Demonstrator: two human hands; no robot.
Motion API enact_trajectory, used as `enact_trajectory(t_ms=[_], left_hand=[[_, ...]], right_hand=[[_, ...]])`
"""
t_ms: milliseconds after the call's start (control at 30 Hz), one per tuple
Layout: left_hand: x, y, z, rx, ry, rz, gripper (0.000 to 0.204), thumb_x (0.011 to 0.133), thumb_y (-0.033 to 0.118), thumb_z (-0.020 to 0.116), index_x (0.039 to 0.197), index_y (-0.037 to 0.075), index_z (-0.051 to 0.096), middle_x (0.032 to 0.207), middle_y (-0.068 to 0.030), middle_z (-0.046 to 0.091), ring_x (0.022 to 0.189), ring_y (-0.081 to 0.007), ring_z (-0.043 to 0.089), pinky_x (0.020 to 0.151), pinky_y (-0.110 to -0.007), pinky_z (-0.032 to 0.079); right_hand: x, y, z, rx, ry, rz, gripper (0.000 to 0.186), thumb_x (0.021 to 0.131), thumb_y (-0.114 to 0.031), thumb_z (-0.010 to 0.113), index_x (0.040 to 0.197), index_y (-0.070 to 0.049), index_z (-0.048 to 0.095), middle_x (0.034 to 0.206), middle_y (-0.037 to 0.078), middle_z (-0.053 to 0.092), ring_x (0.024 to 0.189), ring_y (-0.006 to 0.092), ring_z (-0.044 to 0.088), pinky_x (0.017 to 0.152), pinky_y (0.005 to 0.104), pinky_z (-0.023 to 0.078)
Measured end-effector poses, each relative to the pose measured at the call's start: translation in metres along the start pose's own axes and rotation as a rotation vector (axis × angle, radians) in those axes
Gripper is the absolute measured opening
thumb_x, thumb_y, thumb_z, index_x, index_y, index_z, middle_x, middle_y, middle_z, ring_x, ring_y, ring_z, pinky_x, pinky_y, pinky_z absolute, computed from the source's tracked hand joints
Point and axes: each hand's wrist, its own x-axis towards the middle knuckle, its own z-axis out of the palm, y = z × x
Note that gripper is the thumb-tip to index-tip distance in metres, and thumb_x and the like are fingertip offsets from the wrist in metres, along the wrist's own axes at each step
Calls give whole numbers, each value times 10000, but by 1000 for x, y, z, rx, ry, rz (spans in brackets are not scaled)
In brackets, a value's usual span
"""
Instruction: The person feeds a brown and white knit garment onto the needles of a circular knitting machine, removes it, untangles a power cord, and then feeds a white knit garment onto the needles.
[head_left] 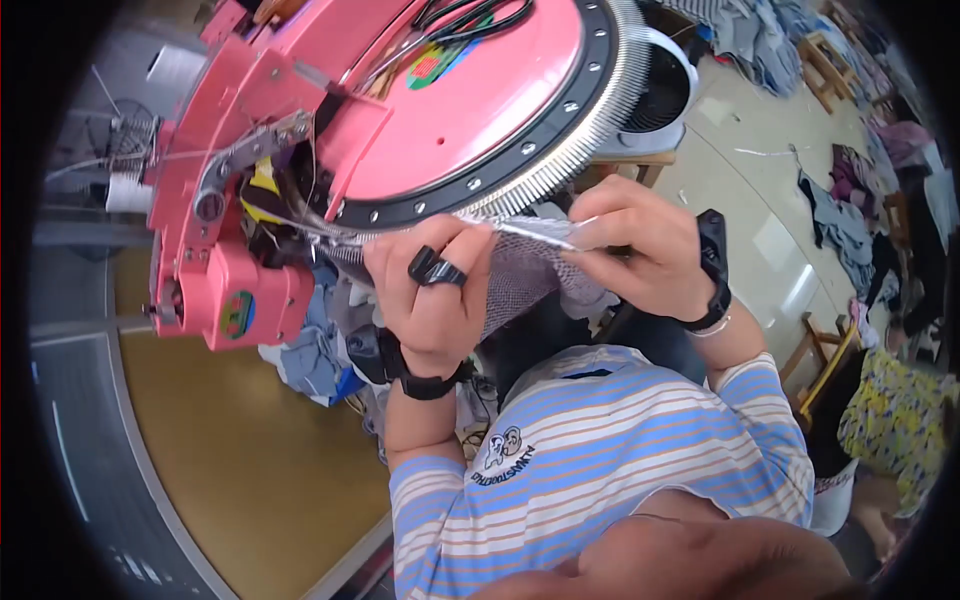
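Observation:
A piece of grey knit fabric (525, 270) hangs from the near rim of a pink round linking machine (500, 100), its pale upper edge stretched between my hands. My left hand (430, 290), with a black ring-like device on a finger, is closed on that edge against the ring of metal pins (560, 165). Farther right, my right hand (645, 245) pinches the edge between thumb and fingers, just off the rim. The left fingertips partly cover the pins.
Black-handled scissors (490, 20) lie on the machine's top. At left are its pink motor housing (258, 300) and white thread cones (130, 193). Blue-grey cloth (310, 355) is heaped below. Wooden stools (825, 70) and piled garments (845, 235) stand at the right.

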Motion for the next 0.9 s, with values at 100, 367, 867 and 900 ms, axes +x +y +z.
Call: enact_trajectory(t_ms=[100, 367, 867, 900], left_hand=[[-1, -9, 2, 2, 38, 73, 210, 678, 43, 760, 867, 89, 683, 870, -35, 629, 735, -193, 539, 654, -310, 401], [-11, -15, 2, 62, 49, 200, 296, 635, 126, 727, 930, 147, 716, 957, 45, 602, 792, -127, 494, 695, -295, 352], [-7, -4, 2, 315, -39, 255, 189, 775, 149, 680, 963, 124, 674, 977, 37, 542, 821, -107, 426, 694, -288, 333], [-7, -2, 4, 302, -44, 256, 187, 776, 148, 675, 962, 127, 674, 978, 41, 548, 818, -103, 426, 696, -285, 330]], right_hand=[[10, -2, -6, -107, -49, -118, 215, 695, -22, 754, 858, 9, 617, 841, 117, 615, 682, 230, 584, 602, 297, 477], [16, -11, -13, -139, -106, -181, 262, 705, 15, 732, 926, -23, 595, 821, 120, 619, 662, 246, 586, 573, 341, 466], [19, -2, -15, -254, -92, -163, 391, 664, 49, 745, 988, -66, 559, 884, 116, 612, 710, 263, 601, 585, 348, 485], [17, -1, -14, -285, -76, -181, 396, 661, 44, 750, 989, -68, 559, 902, 119, 613, 727, 264, 604, 593, 350, 488]])
